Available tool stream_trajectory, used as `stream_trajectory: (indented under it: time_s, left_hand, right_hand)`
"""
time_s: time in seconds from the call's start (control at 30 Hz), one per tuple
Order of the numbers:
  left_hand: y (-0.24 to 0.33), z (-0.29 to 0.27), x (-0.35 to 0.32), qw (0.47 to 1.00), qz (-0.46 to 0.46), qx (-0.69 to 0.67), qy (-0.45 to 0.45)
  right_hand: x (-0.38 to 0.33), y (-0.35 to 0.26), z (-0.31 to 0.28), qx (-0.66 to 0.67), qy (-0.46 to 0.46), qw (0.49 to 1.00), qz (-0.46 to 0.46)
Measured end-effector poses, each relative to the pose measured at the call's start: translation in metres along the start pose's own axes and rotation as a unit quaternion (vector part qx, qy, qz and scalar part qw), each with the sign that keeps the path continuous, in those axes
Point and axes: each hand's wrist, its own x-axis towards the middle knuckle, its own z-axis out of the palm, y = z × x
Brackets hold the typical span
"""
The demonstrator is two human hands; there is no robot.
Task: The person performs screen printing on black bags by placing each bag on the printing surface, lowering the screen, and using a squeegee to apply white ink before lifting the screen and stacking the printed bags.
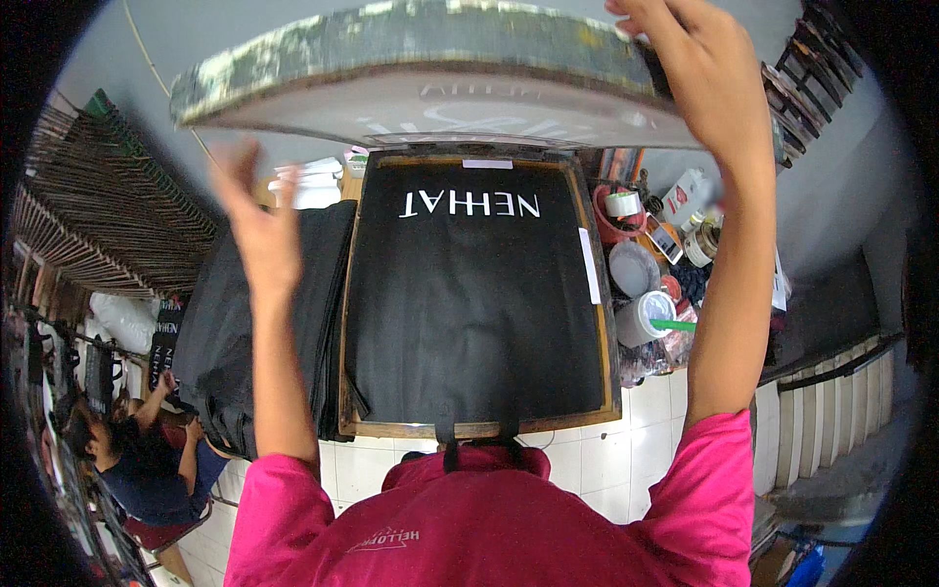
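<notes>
A screen-printing frame point(411, 39) with worn, paint-stained edges is tilted up at the far side. My right hand point(694, 73) grips its right end, fingertips bent over the upper edge. Below the frame, a black fabric bag point(469, 293) lies flat on a wood-edged board point(577, 423), its two straps hanging toward me. White printed lettering point(469, 203) crosses the bag's far part, upside down from my side. My left hand point(259, 210), blurred by motion, is raised left of the board with thumb and fingers apart, holding nothing.
Stacked black bags point(269, 313) lie left of the board. To its right are a white tub point(644, 320) with a green stick, a phone point(665, 238), tape point(623, 203) and jars. A wire rack point(108, 196) stands far left. Another person point(147, 470) sits lower left.
</notes>
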Motion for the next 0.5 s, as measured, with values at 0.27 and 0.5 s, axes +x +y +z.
stream_trajectory:
  time_s: [0.27, 0.5]
  left_hand:
    - [-0.169, -0.049, -0.153, 0.839, -0.454, 0.085, -0.287]
    - [-0.203, -0.215, -0.132, 0.926, -0.324, 0.163, -0.109]
  right_hand:
    - [0.083, 0.022, 0.013, 0.0, -0.009, 0.999, 0.036]
    - [0.105, 0.035, 0.017, 0.016, -0.032, 0.998, 0.045]
